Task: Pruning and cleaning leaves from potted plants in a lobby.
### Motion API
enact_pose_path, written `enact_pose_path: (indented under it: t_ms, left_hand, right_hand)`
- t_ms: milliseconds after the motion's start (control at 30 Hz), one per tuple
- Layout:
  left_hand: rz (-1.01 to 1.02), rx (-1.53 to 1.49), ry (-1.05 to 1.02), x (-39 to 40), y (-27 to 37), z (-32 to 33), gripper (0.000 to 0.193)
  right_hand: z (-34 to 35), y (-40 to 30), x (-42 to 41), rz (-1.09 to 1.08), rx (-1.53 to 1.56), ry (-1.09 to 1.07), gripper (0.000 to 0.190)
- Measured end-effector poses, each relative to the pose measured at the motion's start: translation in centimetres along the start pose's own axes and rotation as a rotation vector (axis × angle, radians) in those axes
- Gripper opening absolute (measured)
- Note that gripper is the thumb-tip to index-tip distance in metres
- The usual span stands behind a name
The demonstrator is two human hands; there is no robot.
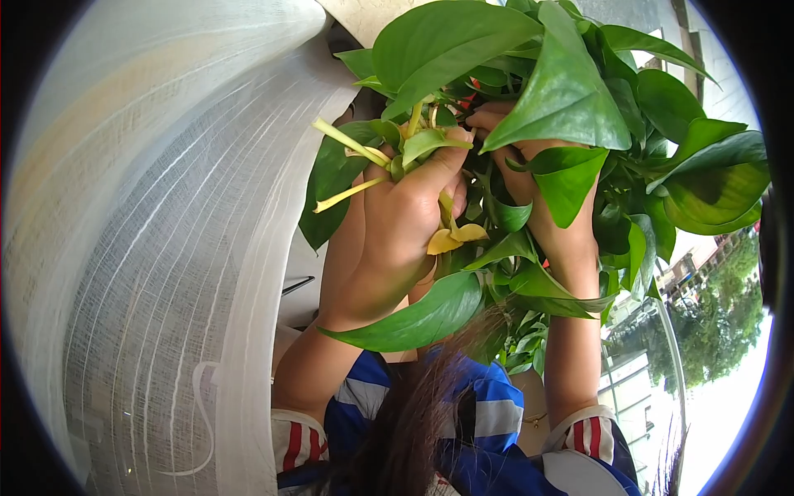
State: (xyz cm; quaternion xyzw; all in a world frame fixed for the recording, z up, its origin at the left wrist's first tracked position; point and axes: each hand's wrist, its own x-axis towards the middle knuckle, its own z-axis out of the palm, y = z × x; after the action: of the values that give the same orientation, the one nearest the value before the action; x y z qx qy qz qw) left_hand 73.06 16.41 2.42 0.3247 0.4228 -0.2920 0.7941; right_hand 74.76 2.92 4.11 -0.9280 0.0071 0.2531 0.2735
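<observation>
A leafy pothos plant (558,93) with broad green leaves fills the upper middle and right. My left hand (409,198) is closed around several pale green and yellow leaf stalks (350,144), whose cut-looking ends stick out to the left. A small yellow leaf (457,238) hangs under its fingers, and a pale green leaf (434,142) lies over the thumb side. My right hand (508,133) reaches in among the stems, close to the left thumb. Large leaves cover part of it, so what its fingers grip is hidden. One long leaf (409,316) crosses in front of my left wrist.
A sheer white curtain (186,248) hangs along the left side. On the right, a window (713,347) shows trees and buildings outside. A beige stone surface (360,18) shows at the top. More small-leaved foliage (524,341) sits lower down, near my body.
</observation>
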Motion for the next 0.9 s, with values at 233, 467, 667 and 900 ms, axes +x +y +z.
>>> enact_pose_path:
  t_ms: [233,467,667,900]
  left_hand:
    - [-0.011,0.031,0.012,0.4,0.2,0.1,0.013]
    - [-0.018,-0.033,0.057,0.5,0.0,0.2,0.008]
    - [0.024,0.056,0.153,0.4,-1.1,0.5,0.014]
    - [0.106,-0.020,0.097,0.4,-2.5,-0.6,0.013]
  right_hand:
    - [1.5,1.6,1.0,-0.126,-0.048,0.199,0.018]
    - [1.1,0.5,1.2,0.024,-0.099,0.122,0.013]
    - [2.4,1.1,0.8,0.020,-0.082,0.260,0.017]
    - [2.6,0.6,0.8,0.047,-0.091,0.224,0.020]
